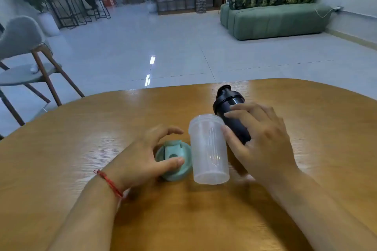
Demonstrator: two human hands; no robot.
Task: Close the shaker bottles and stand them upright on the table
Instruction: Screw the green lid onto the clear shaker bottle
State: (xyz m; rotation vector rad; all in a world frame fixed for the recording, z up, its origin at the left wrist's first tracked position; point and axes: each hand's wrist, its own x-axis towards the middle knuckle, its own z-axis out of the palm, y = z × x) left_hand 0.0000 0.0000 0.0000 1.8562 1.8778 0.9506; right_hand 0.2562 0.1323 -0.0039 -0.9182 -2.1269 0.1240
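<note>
A clear shaker cup [209,149] stands upright on the wooden table [81,132] with its mouth open and no lid on it. Its teal lid [173,155] lies flat on the table just left of the cup. My left hand [142,161] hovers over the lid with fingers apart and the thumb resting on its top. Behind and right of the cup is a black shaker bottle [229,106] with its black lid on, leaning slightly; its base is hidden. My right hand [263,144] is spread over the black bottle's body, thumb between the two bottles.
The table's curved far edge runs just beyond the black bottle. A grey chair [22,57] with wooden legs stands off the left side. A green sofa [275,20] and shelves with plants stand far across the tiled floor.
</note>
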